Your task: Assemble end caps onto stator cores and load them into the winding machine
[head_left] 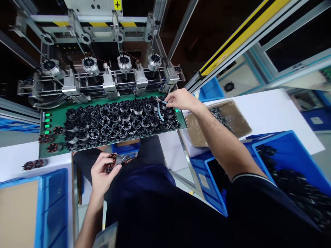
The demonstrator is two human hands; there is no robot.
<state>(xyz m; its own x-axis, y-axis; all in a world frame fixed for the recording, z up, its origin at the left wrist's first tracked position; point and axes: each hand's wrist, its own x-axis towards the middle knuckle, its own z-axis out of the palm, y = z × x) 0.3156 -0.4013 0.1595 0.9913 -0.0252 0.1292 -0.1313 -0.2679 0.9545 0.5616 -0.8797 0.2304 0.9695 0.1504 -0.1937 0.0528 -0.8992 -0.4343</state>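
- One pair of pliers [159,112] with light-blue handles is over the right part of the green bench [56,117]; the right hand [182,100] has its fingers [170,99] closed on a handle.
- One copper-wound core [118,160] is in the left hand [102,171], below the near edge of the green bench; the fingers [104,160] are clamped around it. Whether a second core is held under it, I cannot tell.
- Three wound cores [53,148] sit at the left end of the green bench, and two more [39,163] stand side by side on the white surface [12,151] just left of it.
- Black-lined cores [105,121] pack most of the green bench in rows, too crowded to count exactly.
- Four round fixtures [124,63] of the machine [110,82] line up behind the green bench; four green lights [47,120] glow at its left end.
- Right of the green bench, a white table [271,110] carries one plastic-lined box [239,119] of small parts; two blue bins [207,179] of dark parts are nearer the wearer.
- Left of and below the green bench is one blue bin with cardboard [55,203], cut off by the frame.
- The right forearm partly covers the box; the dark machine interior is hard to make out.
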